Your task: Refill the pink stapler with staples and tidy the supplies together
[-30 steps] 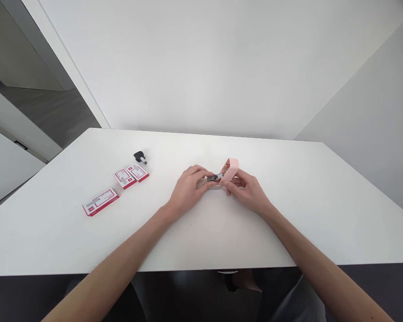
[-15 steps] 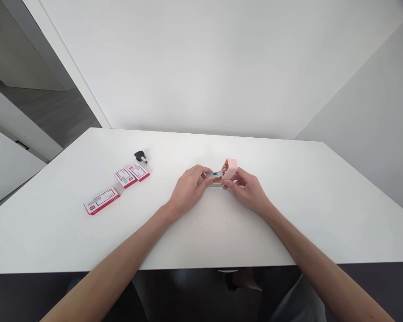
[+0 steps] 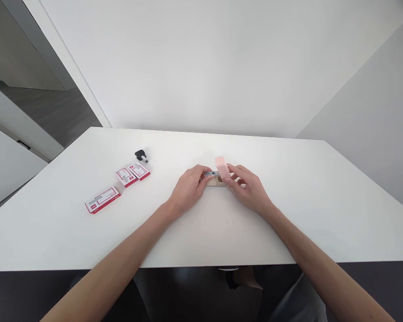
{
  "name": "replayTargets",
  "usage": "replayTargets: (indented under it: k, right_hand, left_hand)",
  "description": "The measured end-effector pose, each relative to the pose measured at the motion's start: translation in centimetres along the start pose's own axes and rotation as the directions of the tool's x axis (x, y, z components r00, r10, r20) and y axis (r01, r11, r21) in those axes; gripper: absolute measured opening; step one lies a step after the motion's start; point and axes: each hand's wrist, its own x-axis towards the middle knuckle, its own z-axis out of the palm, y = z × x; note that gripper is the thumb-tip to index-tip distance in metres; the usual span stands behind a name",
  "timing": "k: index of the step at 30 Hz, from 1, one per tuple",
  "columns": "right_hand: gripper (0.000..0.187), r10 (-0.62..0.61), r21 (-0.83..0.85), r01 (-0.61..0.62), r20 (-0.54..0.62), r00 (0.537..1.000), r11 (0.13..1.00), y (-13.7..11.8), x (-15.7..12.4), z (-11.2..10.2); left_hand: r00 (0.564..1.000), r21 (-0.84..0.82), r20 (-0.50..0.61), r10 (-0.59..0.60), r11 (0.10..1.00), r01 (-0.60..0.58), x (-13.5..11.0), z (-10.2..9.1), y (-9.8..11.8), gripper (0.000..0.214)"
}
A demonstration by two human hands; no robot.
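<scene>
Both left grip (image 3: 188, 188) and right grip (image 3: 250, 191) clamp the stapler (image 3: 222, 168) well inside table (image 3: 201, 241) edges

A pink-and-cream stapler (image 3: 215, 174) lay open on the white tabletop (image 3: 221, 237). Its blocky pink cover (image 3: 222, 167) tilted up; the silvery metal rail (image 3: 211, 173) showed.

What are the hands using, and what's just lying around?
In use:
narrow pink plastic-looking cover (right hand)
slim silver metal bar (left hand)
cream base below

Lying around:
white-and-red rectangular boxes
small black object with pale tip
</scene>
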Motion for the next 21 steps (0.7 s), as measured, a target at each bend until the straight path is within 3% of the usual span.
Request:
replayTargets:
  k: [9,16,19,21]
  right_hand:
    - [0.040,-0.088,-0.063,0.088,0.007,0.996,0.994,0.09,-0.20,-0.14]
    - [0.041,-0.086,-0.073,0.085,-0.011,0.996,0.994,0.32,-0.15,-0.20]
    - [0.043,-0.080,-0.076,0.078,-0.021,0.997,0.994,0.51,-0.12,-0.17]
    - [0.043,-0.076,-0.080,0.073,-0.030,0.997,0.994,0.67,-0.09,-0.14]
  left_hand:
    - [1.000,0.033,0.018,0.002,0.999,-0.002,0.26,0.07,-0.67,0.025]
    - [0.996,0.131,-0.031,0.078,0.989,-0.074,0.15,-0.21,-0.62,0.020]
    - [0.974,0.119,-0.134,0.185,0.978,-0.169,0.00,-0.46,-0.39,0.056]
    - [0.943,0.161,-0.170,0.285,0.952,-0.259,-0.05,-0.73,-0.16,0.068]
